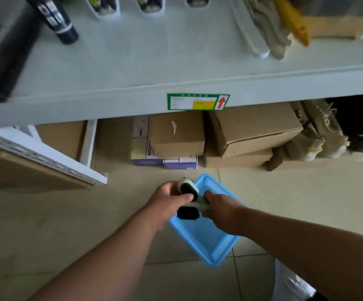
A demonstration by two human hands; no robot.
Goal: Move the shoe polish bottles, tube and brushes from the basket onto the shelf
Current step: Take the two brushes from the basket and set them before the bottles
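Over blue basket (pixel 208 240): two brushes (pixel 188 199)

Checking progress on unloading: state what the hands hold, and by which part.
Two brushes, over the blue basket. The left hand grips the upper brush at its end; the right hand holds the lower brush by its pale back, bristles showing.

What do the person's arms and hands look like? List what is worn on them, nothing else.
Both forearms are bare right down to the frame's edge; no sleeves show. The left hand and the right hand wear no gloves. No watch, bracelet or ring can be seen on the wrists or fingers that show. No markings are visible.
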